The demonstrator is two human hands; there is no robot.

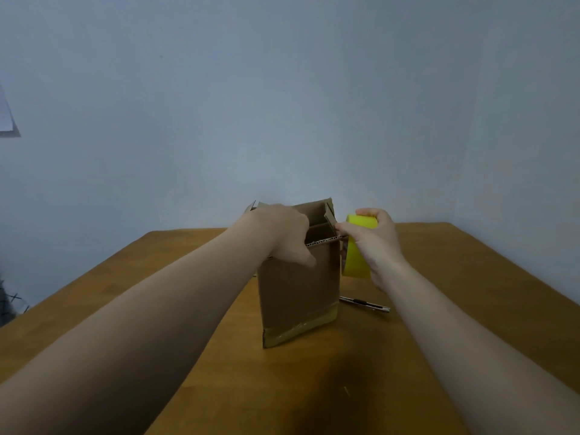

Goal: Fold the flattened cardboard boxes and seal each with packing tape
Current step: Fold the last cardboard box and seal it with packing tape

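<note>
1. Forearms, both bare, nearest the lens. They come in from the lower corners and meet over the middle of the bench (470, 262).
2. Bench: brown wood top, pushed against a pale blue-grey wall (282, 105). Dark shadow on the wood just under the arms.
3. Cardboard box (298, 287): stands upright on the bench between the two hands, top open, flaps up at the far side. Yellowish tape strip (301, 328) runs along its bottom edge, well below both sets of fingers.
4. Left hand (282, 233): lies over the box's near top edge on the left side. Fingers curl over the rim and down into the opening; thumb presses the outer front face. Closed grip on the box wall.
5. Right hand (373, 243): just right of the box's top corner. Fingers wrapped tight around a yellow tape roll (356, 262), held on edge. The thumb and forefinger tips touch the near rim's right end. Whether a loose tape end is pinched there, cannot tell.
6. Tape roll hangs beside the box's right wall, touching or nearly so; unclear which.
7. Utility knife (365, 304): flat on the bench, below the right-hand fingers, just right of the box's base. Untouched by either hand.
8. Paper sheet (6, 117) on the wall, far left of the left-hand fingers, partly cut off by the frame.
</note>
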